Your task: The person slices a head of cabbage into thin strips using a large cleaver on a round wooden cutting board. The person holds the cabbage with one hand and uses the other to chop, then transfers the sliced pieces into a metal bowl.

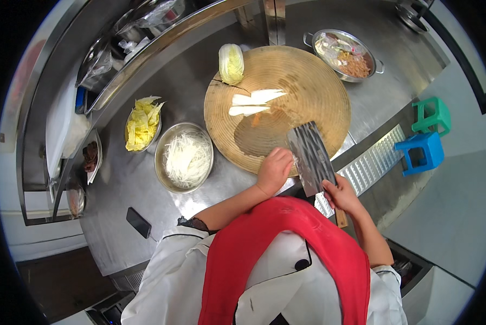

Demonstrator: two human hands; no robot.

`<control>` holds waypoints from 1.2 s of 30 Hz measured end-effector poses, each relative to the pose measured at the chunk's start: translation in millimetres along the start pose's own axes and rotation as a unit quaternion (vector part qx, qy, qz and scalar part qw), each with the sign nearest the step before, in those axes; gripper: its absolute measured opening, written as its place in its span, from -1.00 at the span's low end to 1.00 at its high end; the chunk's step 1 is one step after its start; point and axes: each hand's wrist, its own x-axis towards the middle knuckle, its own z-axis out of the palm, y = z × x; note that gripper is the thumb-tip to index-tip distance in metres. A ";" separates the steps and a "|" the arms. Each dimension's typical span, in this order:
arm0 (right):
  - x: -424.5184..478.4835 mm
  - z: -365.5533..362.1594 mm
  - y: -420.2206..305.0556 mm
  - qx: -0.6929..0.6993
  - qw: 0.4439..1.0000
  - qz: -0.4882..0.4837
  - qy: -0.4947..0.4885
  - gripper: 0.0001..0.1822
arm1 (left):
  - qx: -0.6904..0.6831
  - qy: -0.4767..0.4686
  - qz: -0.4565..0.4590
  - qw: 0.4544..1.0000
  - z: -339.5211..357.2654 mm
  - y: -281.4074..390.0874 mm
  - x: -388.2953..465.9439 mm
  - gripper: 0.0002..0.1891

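Observation:
My right hand (343, 196) grips the wooden handle of a broad cleaver (312, 158). Its dark, patterned blade lies over the near edge of a round wooden chopping block (308, 77). Against the left edge of the blade rests my left hand (274, 172), fingers curled; a few pale shreds show there, and whether it holds anything is hidden. Several white wedge-shaped vegetable pieces (255, 97) lie mid-block, beyond a damp patch. At the block's far left edge sits a napa cabbage head (231, 65).
Left of the block stand a steel bowl of white shreds (186, 158) and a bowl of yellow cabbage leaves (144, 124). A phone (138, 222) lies on the steel counter. A two-handled pan (344, 55) stands back right. Perforated metal strip (371, 160) and plastic stools (423, 152) are at right.

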 end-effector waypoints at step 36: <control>-10.5 -8.7 12.2 0.053 0.998 0.025 0.006 -0.82 | 0.007 0.013 0.010 1.000 5.0 4.0 2.7 -0.92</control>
